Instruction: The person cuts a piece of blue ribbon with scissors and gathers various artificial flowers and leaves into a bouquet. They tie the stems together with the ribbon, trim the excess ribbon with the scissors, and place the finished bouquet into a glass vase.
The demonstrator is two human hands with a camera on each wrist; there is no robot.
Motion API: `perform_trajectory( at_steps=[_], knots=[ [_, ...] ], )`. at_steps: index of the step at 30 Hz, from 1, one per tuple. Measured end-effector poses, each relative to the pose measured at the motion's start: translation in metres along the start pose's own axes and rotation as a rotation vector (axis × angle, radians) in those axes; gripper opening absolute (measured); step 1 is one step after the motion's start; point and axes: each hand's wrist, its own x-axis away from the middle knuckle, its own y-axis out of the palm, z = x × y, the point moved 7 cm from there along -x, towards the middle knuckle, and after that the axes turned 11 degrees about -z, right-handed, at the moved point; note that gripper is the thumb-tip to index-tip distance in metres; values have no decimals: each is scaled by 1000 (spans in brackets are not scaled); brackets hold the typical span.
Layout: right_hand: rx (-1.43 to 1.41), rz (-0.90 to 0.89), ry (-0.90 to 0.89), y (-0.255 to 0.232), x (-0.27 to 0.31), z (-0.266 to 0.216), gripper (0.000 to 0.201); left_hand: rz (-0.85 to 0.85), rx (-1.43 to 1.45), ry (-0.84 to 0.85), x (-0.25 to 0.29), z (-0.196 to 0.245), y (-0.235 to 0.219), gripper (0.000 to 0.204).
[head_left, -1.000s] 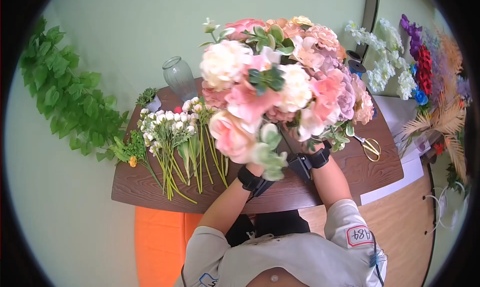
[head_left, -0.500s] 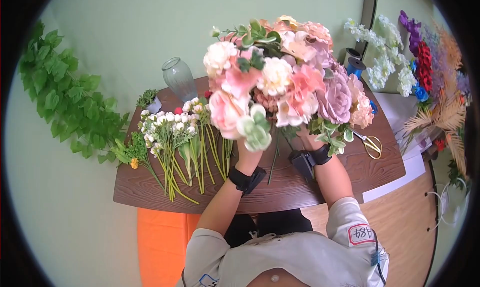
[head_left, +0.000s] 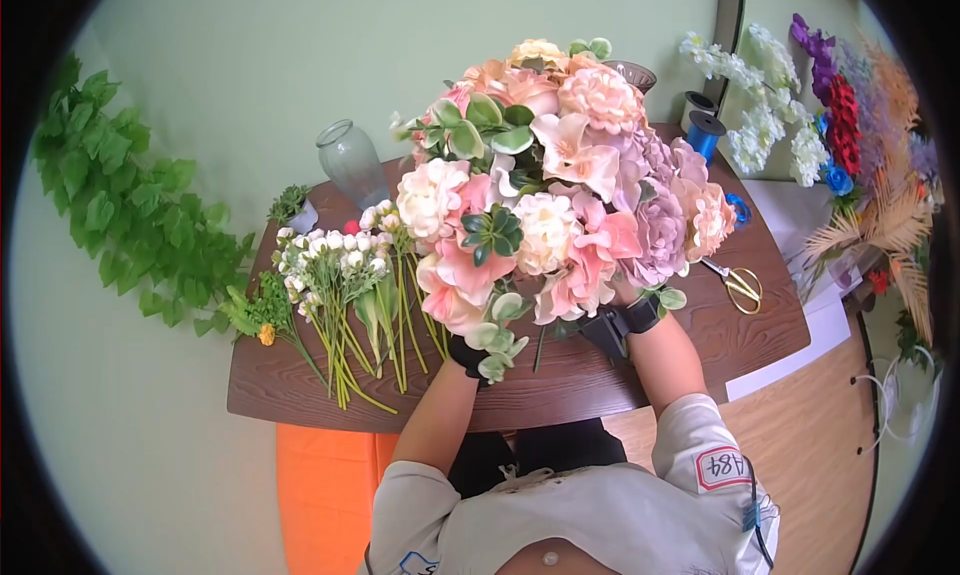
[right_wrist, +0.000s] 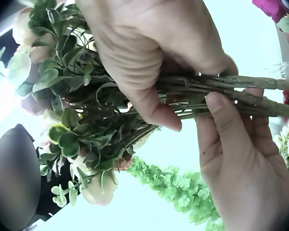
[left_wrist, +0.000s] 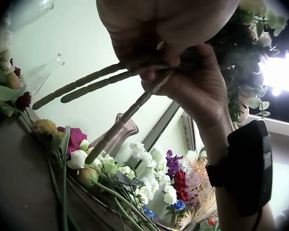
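A large bouquet of pink, cream, peach and mauve flowers (head_left: 575, 190) is held up over the table, its blooms hiding most of both hands in the head view. Green-brown stems (right_wrist: 260, 84) (left_wrist: 123, 120) run together below the blooms. My left hand (right_wrist: 241, 149) (left_wrist: 168, 21) grips the stems, its thumb laid along them. Closer to the blooms, my right hand (right_wrist: 154, 53) (left_wrist: 197, 91) wraps its fingers round the same bundle, with leaves (right_wrist: 67, 130) beside it. The two hands are close together on the stems.
On the table (head_left: 330, 405), white-budded stems (head_left: 340, 265) lie at the left. A glass vase (head_left: 352, 163) and small potted plant (head_left: 292, 207) stand behind them. Gold-handled scissors (head_left: 742, 290) and ribbon spools (head_left: 705, 138) are at the right. Green vines (head_left: 130, 195) hang leftward.
The bouquet has tilted, with its top now turned more toward the head camera, and its lower blooms have come down over my left wrist. Both hands stay at the stems.
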Motion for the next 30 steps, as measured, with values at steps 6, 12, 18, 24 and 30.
perform_trajectory(
  at_steps=[6,12,18,24,30],
  knots=[
    [9,-14,7,-2,4,4,12,-2,-205,36,3,7,6,33],
    [16,-27,13,2,5,11,13,-4,-412,70,-1,21,8,33],
    [21,-43,21,11,8,21,14,-3,-619,105,3,32,12,32],
    [24,-72,42,17,4,31,14,14,-822,148,6,47,14,33],
    [26,-92,50,17,10,36,15,19,-1033,182,3,48,27,34]
  ],
)
